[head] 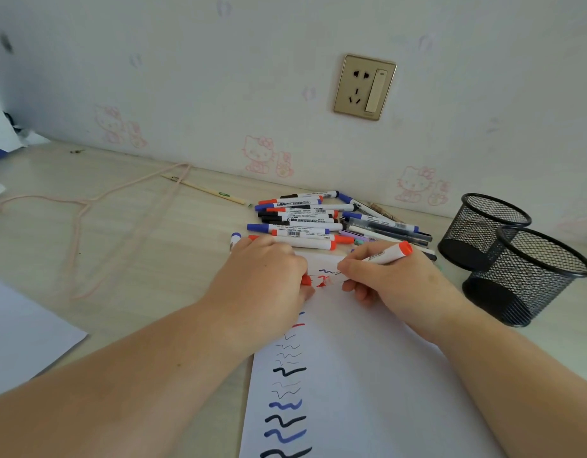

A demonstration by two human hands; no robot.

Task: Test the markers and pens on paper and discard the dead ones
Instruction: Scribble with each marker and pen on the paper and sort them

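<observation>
Right now the red marker (386, 254) sits in the grip of the right hand (394, 279), fingers curled round the barrel in a writing hold, and the relation that matters is how its long axis runs: the red end points up and to the right, away from the person, while the barrel slopes down and to the left toward the sheet of paper (351, 375). The tip itself is hidden behind the fingers, so whether it is touching the sheet cannot be told, though fresh red marks (321, 281) lie on the paper just left of the knuckles, below a small blue squiggle (326, 271). The left hand (269, 272) rests knuckles-up at the paper's top left corner, its fingers folded under and closed round something red (306, 280) that peeps out at its right edge, probably the marker's cap, though too little shows to be sure. The two hands are near each other, with the red marks between them. The right forearm comes in from the lower right, the left from the lower left, both low over the tabletop (136, 226). A column of test squiggles (287, 391) in black, blue and red runs down the sheet's left side toward the person. The pile of markers and pens (318, 219) lies just beyond both hands, against the wall, and two black mesh pen cups (516, 259) stand to the right, nearer the right hand. Judging by the red marks, this marker seems alive, so the next move likely calls for bringing cap and tip together.
</observation>
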